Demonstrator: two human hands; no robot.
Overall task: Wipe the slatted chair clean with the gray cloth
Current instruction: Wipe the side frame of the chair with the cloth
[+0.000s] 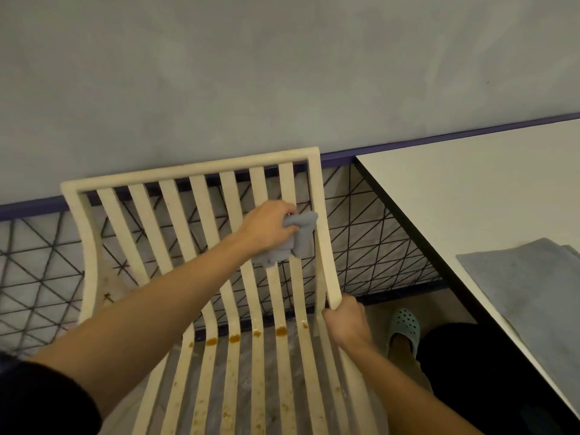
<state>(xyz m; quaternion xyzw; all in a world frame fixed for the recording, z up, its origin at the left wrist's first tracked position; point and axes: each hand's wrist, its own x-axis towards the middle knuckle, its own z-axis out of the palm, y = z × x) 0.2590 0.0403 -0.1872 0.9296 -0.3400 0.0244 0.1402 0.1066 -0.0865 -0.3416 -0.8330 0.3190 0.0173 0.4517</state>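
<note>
Clenched round a bunched gray cloth (296, 238), my left hand (270, 226) presses it against the upper backrest slats of the slatted chair (194, 215), close to the frame's right upright. Below that grip and to its right, my right hand (346, 323) wraps the chair's side rail where backrest curves into seat, steadying the cream frame.

Beyond the cloth, a grey wall (251, 73) fills the far view, with a dark wire lattice (361, 233) showing through the slats. To the right of both hands stands a white table (470, 183) carrying a flat grey mat (518, 277); under its edge, just past my right hand, a pale green clog (405, 324) rests on the floor.

Smallest of all, brown stains (233, 339) dot the slats well below the cloth, at the seat's bend and nearer me.

I judge the wiping far from done: those stains lie untouched. Pressing hard on a narrow slat could tip the chair if my right hand slackens, and the loose tail of cloth hanging between the slats may snag there.
</note>
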